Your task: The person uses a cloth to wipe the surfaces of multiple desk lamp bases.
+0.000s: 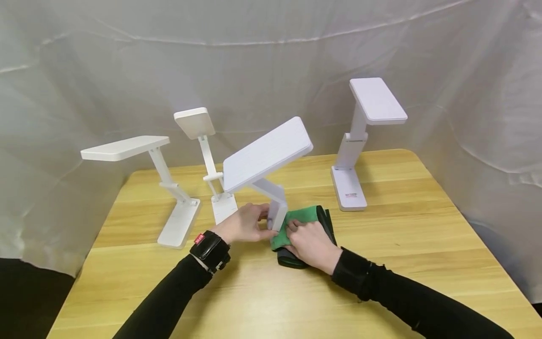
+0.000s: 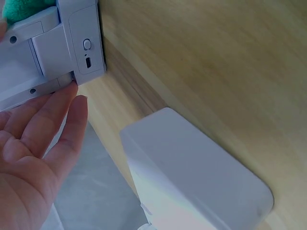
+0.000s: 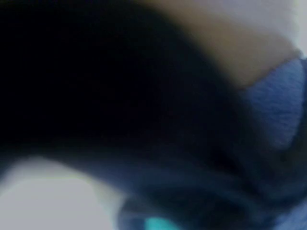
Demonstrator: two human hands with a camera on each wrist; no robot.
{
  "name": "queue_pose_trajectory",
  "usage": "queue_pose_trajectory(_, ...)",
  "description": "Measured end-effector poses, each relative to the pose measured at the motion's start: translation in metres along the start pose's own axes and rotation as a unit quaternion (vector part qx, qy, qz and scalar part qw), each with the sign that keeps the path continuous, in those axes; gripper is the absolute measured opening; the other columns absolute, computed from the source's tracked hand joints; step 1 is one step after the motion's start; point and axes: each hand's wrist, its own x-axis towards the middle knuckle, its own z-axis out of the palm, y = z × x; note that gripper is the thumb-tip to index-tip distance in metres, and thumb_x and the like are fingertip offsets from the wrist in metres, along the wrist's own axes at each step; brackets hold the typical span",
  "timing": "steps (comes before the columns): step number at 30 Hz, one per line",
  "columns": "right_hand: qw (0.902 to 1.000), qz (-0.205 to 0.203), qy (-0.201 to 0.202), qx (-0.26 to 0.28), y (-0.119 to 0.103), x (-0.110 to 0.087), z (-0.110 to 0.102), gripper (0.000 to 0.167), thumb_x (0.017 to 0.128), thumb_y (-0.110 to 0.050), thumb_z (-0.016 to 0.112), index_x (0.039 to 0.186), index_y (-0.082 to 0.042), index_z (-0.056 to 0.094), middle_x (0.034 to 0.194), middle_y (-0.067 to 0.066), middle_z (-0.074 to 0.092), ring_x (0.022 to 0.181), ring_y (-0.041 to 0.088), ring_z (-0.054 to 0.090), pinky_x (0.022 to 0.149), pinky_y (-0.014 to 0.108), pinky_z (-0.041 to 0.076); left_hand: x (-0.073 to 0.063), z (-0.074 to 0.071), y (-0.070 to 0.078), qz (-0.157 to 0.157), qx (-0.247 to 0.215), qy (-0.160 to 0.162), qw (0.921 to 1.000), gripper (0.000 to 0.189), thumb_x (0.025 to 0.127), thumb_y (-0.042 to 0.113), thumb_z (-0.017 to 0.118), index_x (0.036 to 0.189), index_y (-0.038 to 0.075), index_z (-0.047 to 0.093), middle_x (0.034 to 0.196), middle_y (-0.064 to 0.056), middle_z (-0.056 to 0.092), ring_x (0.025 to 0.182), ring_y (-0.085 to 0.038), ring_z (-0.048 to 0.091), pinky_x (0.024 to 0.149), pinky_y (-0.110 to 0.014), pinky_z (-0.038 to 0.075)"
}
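Note:
A white desk lamp (image 1: 267, 153) stands at the table's middle with its flat head tilted. My left hand (image 1: 243, 223) holds the lower arm near its base, thumb on the near side and fingers on the far side. In the left wrist view, the left fingers (image 2: 45, 127) touch the lamp's hinge (image 2: 53, 55), beside a small button and a port. My right hand (image 1: 312, 242) has curled fingers gripping a green cloth (image 1: 306, 215) with a dark part, against the lamp's right side. The right wrist view is mostly blocked by something dark and blurred.
Two white lamps stand to the left: one at the far left (image 1: 179, 223), another behind the left hand (image 1: 224, 207). A further lamp (image 1: 349, 188) stands at the back right. Pale sheeting (image 1: 271, 70) hangs behind the wooden table (image 1: 423, 263).

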Motion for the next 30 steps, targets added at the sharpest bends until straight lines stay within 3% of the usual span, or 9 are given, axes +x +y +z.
queue_pose_trajectory(6,0.9992,0.011,-0.028,0.025,0.013,-0.013,-0.005,0.042,0.081,-0.041,0.083,0.111,-0.013,0.076,0.113,0.006,0.077,0.08,0.022,0.076,0.052,0.035,0.058,0.0,0.0,0.001,-0.009,-0.015,-0.013,0.9998,0.05,0.086,0.022,0.079,0.13,0.007,0.06,0.131,-0.015,0.069,0.125,-0.029,0.065,0.108,-0.04,0.052)
queue_pose_trajectory(15,0.9951,0.025,-0.053,0.079,0.045,-0.024,-0.011,0.037,0.076,-0.031,0.087,0.107,-0.011,0.078,0.109,0.008,0.078,0.077,0.026,0.076,0.054,0.037,0.058,-0.001,-0.002,0.001,0.013,-0.013,-0.004,0.9998,0.049,0.087,0.02,0.078,0.129,0.003,0.06,0.129,-0.018,0.069,0.122,-0.032,0.067,0.104,-0.041,0.055)
queue_pose_trajectory(25,0.9953,0.015,-0.063,0.072,0.017,0.007,-0.008,0.039,0.084,-0.04,0.08,0.109,-0.009,0.077,0.111,0.011,0.076,0.085,0.024,0.075,0.061,0.036,0.062,0.001,-0.002,0.002,0.001,0.002,-0.007,1.0,0.05,0.087,0.022,0.078,0.131,0.006,0.059,0.13,-0.015,0.069,0.123,-0.029,0.066,0.106,-0.041,0.054)
queue_pose_trajectory(30,0.9939,0.017,-0.076,0.078,0.013,0.005,-0.007,0.043,0.086,-0.039,0.079,0.117,-0.01,0.075,0.121,0.013,0.074,0.095,0.027,0.076,0.063,0.036,0.063,0.001,-0.002,0.002,-0.002,0.012,-0.006,0.9999,0.049,0.088,0.024,0.078,0.13,0.006,0.06,0.128,-0.016,0.07,0.121,-0.03,0.067,0.104,-0.042,0.055)
